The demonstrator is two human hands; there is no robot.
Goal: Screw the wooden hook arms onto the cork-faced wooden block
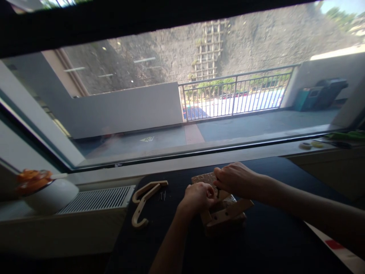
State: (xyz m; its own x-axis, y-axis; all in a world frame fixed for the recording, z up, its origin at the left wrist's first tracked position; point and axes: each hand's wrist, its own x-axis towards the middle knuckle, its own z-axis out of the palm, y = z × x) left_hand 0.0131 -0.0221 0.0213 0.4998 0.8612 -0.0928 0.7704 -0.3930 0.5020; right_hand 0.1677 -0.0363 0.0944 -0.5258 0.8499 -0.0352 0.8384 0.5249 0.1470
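Note:
My left hand (196,198) is curled into a closed grip against a wooden assembly (225,217) of light blocks lying on a dark table (256,243). My right hand (236,179) is closed over a small dark tool or pin just above the wood, beside a brown cork-like board (203,177). What the left fingers hold is hidden. A few small dark nails (162,195) lie to the left of my hands.
Two curved wooden hook pieces (145,201) lie at the table's left. A white pot with orange flowers (42,190) stands by a vent grille (98,198). A wide window looks onto a balcony railing (234,97). Tape rolls (309,145) rest on the sill at right.

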